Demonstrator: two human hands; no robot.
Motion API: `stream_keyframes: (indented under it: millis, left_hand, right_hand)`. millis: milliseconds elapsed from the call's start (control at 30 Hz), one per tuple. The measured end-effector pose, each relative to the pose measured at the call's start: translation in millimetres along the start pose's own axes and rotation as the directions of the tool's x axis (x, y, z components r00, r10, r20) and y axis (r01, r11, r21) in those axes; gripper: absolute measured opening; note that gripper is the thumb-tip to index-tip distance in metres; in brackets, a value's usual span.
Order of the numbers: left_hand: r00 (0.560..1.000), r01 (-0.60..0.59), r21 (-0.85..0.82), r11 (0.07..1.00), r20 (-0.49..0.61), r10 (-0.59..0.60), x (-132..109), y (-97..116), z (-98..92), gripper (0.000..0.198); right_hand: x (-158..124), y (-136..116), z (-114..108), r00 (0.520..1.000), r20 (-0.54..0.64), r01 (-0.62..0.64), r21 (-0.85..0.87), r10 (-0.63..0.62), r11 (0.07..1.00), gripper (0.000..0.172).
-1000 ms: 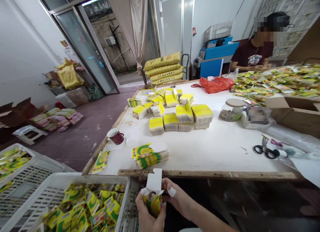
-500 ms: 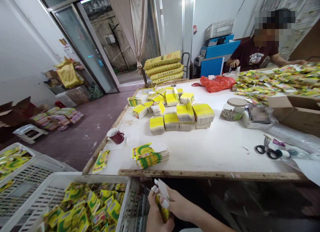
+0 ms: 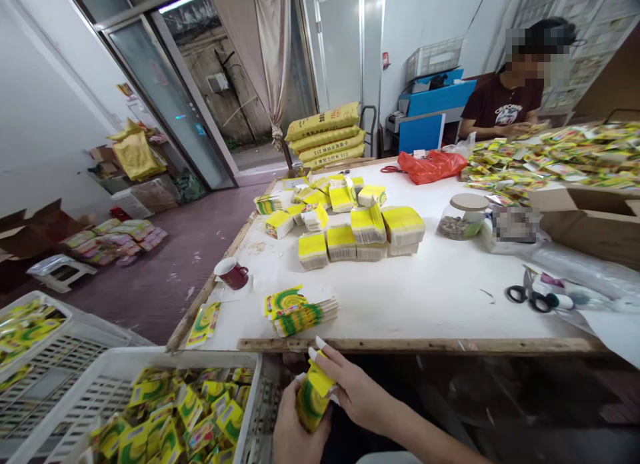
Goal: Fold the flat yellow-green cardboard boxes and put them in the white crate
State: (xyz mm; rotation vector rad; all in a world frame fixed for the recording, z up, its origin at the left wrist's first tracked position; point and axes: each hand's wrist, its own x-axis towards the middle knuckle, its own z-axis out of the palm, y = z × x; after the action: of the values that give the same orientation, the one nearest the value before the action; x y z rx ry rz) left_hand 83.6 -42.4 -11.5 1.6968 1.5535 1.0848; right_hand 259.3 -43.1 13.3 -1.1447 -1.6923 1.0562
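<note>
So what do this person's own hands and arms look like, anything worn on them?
No full gloves show. The right hand wears at least two white fingertip coverings, their material unclear; its visible forearm has no sleeve. The left hand shows no covering where it can be seen, and the rest is out of frame.

Left hand: one, at 6 o'clock, curled in a firm grip; fingers bent inward, thumb on its 3 o'clock side; wrist low, near the bottom edge of view. Right hand: one, between 5 and 6 o'clock, just beside the left, back of hand uppermost; leading fingers extended between 10 and 11 o'clock, two fingertips covered in white. Right forearm: one, bare, slanting from 5 o'clock toward 10 o'clock.
</note>
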Motion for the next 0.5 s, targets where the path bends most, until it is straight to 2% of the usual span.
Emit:
stream_keyframes:
  millis: [67, 200, 333, 500]
  left_hand:
    - [0.999, 0.011, -0.033, 0.999, 0.034, -0.010, 2, 3, -4.4, 0.054]
    - [0.988, 0.097, -0.154, 0.983, 0.133, -0.076, 4, 8, -7.9, 0.059]
    - [0.978, 0.116, -0.172, 0.978, 0.194, -0.082, 11, 9, -12.4, 0.062]
    - [0.949, 0.180, -0.118, 0.976, 0.283, -0.141, 21, 7, -19.5, 0.068]
  right_hand:
    - [-1, -3, -7, 0.998, 0.065, -0.001, -0.064, 0.005, 0.998, 0.059]
    - [2, -10, -28, 0.993, 0.110, 0.049, -0.139, -0.034, 0.989, 0.036]
    - [5, -14, -45, 0.976, 0.210, 0.082, -0.150, -0.050, 0.985, 0.032]
    - [1, -12, -36, 0.989, 0.150, 0.012, -0.110, 0.005, 0.994, 0.043]
